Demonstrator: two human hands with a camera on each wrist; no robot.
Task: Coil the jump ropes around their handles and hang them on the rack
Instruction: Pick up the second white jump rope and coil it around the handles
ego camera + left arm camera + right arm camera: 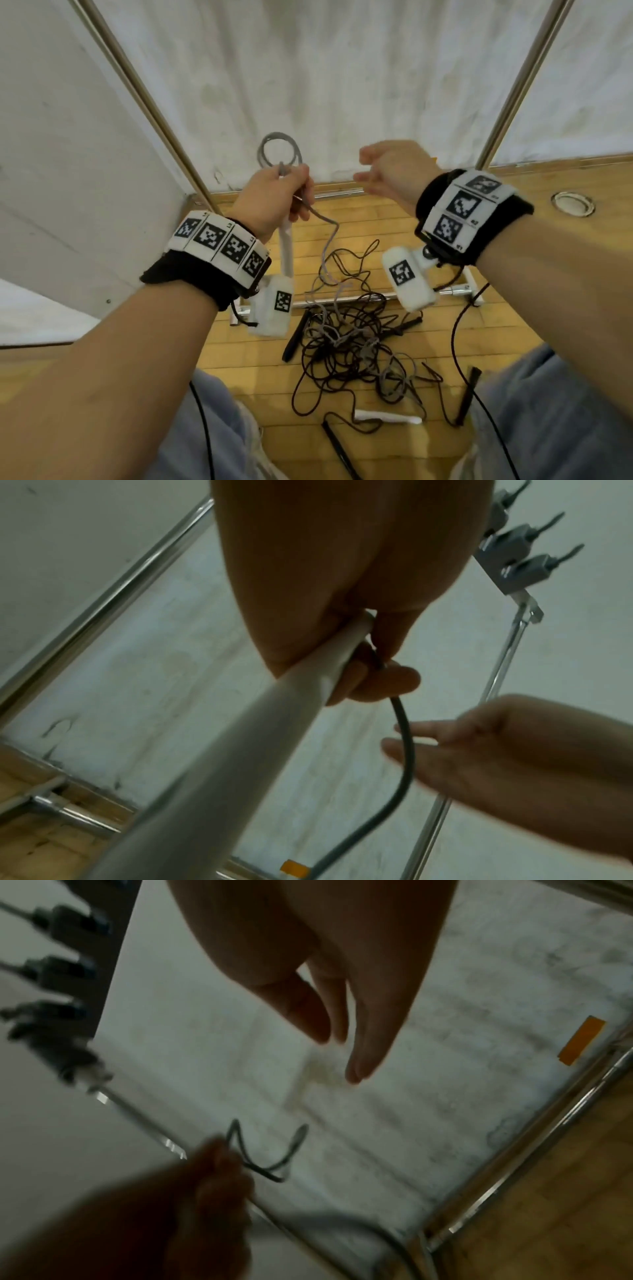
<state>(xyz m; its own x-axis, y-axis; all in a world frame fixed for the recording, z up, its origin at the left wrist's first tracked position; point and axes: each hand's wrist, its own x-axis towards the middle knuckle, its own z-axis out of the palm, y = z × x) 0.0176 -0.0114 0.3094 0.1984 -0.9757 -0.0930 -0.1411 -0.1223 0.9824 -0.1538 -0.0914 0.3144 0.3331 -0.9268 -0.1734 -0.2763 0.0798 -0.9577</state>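
Observation:
My left hand (284, 195) grips the white handle (286, 246) of a grey jump rope together with a small coil of grey rope (279, 150) that loops above the fist. In the left wrist view the white handle (240, 750) runs out of the fist and the grey rope (404, 764) drops from the fingers. My right hand (387, 171) hovers to the right, fingers loosely curved, holding nothing; its fingers (363, 1042) are empty in the right wrist view. The grey rope trails down into a tangle of dark ropes (349, 346) on the floor. The rack's hooks (514, 553) are above.
A second white handle (387, 417) and black handles (295, 337) lie among the tangle on the wooden floor (239, 349). Chrome rack poles (144, 102) rise left and right before a white sheet. The rack's base bar (342, 301) crosses the floor. My knees frame the pile.

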